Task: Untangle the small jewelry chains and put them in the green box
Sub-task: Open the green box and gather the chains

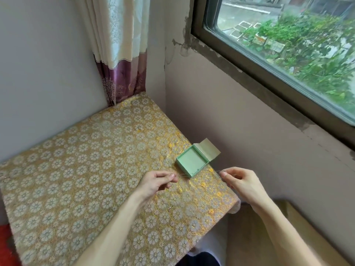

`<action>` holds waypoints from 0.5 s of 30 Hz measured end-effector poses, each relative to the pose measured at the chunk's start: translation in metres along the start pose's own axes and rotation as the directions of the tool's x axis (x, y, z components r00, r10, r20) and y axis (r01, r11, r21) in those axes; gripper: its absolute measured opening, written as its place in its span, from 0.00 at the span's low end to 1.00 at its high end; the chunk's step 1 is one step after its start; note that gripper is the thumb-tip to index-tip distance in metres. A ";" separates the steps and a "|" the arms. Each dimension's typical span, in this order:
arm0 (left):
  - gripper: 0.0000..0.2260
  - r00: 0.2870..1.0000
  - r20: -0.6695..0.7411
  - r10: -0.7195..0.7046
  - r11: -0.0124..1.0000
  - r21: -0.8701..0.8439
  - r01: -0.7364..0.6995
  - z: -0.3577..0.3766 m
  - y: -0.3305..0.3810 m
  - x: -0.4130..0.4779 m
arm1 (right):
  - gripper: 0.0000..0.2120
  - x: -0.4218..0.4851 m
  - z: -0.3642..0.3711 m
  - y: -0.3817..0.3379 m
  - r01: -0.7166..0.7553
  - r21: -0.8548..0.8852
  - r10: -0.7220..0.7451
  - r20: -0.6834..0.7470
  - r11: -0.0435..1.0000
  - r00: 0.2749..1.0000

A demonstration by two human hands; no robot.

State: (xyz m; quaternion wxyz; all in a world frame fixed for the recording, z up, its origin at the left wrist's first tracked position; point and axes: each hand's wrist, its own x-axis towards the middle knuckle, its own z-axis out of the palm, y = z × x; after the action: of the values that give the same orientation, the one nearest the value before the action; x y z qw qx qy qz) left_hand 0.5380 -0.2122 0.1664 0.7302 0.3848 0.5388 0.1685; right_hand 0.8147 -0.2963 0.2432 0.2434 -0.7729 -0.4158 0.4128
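Both hands pinch a thin chain (215, 172) between thumb and finger and hold it pulled straight. One end is in the left hand (157, 182) and the other is in the right hand (241, 184). They hang above a big table (86, 169) with a gold flower cloth. A window (288, 54) on the right shows green plants outside. A curtain (119, 45) hangs in the far corner. The small green box (183, 168) sits open near the table's right edge, its lid (208, 150) flipped back. The chain crosses just over its near corner.
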 end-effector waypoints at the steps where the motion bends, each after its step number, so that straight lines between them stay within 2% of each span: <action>1: 0.09 1.000 -0.002 -0.004 0.997 0.076 0.004 0.000 0.002 0.008 | 0.06 0.005 0.005 0.011 -0.025 0.010 0.025 -0.005 1.000 1.000; 3: 0.08 1.000 0.006 -0.023 0.974 0.226 0.021 0.004 0.007 0.024 | 0.06 0.017 0.014 0.033 -0.079 0.035 0.080 -0.019 0.996 0.997; 5: 0.06 1.000 0.014 -0.025 0.883 0.470 0.016 0.007 0.011 0.043 | 0.05 0.028 0.022 0.053 -0.108 0.063 0.111 -0.038 0.992 0.993; 8: 0.05 0.999 0.050 -0.014 0.611 0.791 -0.031 0.014 0.021 0.072 | 0.04 0.043 0.032 0.078 -0.133 0.106 0.144 -0.103 0.985 0.984; 10: 0.06 0.994 0.100 0.038 0.443 0.890 -0.106 0.019 0.027 0.094 | 0.04 0.053 0.039 0.094 -0.164 0.161 0.187 -0.140 0.973 0.972; 11: 0.07 0.990 0.119 0.078 0.406 0.903 -0.140 0.021 0.029 0.107 | 0.04 0.059 0.043 0.102 -0.178 0.200 0.211 -0.158 0.963 0.965; 15: 0.07 0.968 0.086 0.236 0.481 0.855 -0.193 0.028 0.035 0.145 | 0.02 0.079 0.055 0.122 -0.233 0.361 0.318 -0.197 0.903 0.927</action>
State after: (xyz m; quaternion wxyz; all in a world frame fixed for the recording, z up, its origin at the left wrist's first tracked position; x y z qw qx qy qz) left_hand 0.6227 -0.1040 0.1005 0.4052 0.7554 0.5146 -0.0216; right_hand 0.8470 -0.2937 0.0909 0.3590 -0.8182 -0.1922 0.4058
